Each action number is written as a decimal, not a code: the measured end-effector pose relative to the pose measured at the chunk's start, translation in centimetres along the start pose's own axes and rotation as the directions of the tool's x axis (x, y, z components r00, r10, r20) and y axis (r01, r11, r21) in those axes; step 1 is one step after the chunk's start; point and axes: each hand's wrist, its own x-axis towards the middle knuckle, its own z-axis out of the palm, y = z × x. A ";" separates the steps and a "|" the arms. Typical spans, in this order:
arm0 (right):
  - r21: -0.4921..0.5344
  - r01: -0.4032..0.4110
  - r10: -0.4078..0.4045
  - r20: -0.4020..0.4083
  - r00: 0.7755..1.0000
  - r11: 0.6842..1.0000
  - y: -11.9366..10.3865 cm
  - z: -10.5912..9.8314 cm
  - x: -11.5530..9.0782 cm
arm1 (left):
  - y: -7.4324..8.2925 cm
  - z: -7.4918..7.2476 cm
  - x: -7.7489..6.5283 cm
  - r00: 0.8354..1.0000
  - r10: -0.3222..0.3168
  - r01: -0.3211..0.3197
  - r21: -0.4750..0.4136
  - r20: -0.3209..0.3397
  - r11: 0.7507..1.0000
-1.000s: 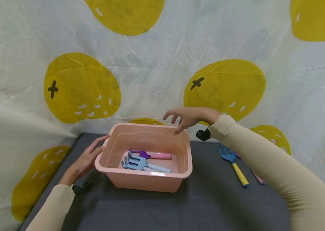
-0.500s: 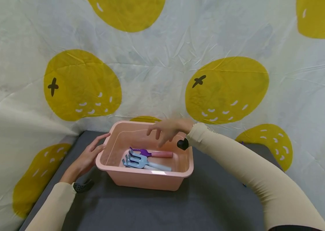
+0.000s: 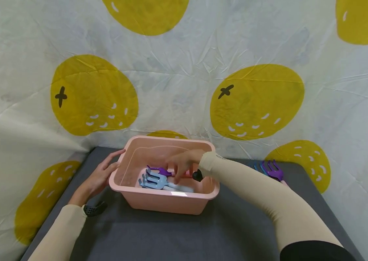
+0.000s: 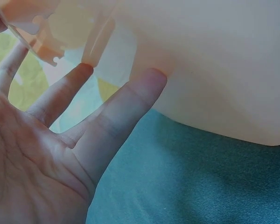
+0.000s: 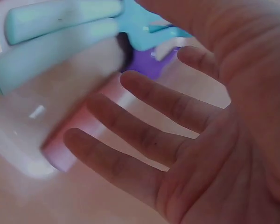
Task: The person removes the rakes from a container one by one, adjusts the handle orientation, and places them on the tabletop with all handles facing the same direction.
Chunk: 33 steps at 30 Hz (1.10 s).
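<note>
A pink plastic basin [image 3: 164, 203] stands on the dark cloth. My left hand [image 3: 98, 178] rests against its left side with straight, spread fingers; in the left wrist view the thumb [image 4: 126, 112] lies along the outer wall. Inside lie two light blue hand forks [image 3: 155, 181] with pale handles, side by side, and a purple hand fork [image 3: 161, 171] with a pink handle [image 5: 65, 151] behind them. My right hand [image 3: 185, 162] reaches down into the basin above that pink handle. Its fingers [image 5: 130, 119] are extended and apart, overlapping the handle in the right wrist view.
Right of the basin, a purple fork [image 3: 273, 170] and a blue fork [image 3: 262, 168] lie on the dark cloth [image 3: 158, 235], partly behind the right sleeve [image 3: 252, 185]. A white curtain with yellow shapes [image 3: 257, 101] hangs close behind.
My right hand has moved left and down, from above the basin's right rim into it. The left hand stays at the basin's side. The right forearm now covers most of the blue fork.
</note>
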 end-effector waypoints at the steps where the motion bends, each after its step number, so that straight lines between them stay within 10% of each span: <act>1: 0.000 -0.011 0.011 0.010 1.000 1.000 0.2 0.3 0.4 | 0.0 0.0 0.0 1.000 -0.002 0.002 0.001 0.000 1.000; 33: -0.036 -0.069 0.069 -0.002 0.998 0.997 1.7 3.1 3.2 | 0.4 0.8 0.2 1.000 0.016 -0.016 0.010 0.003 1.000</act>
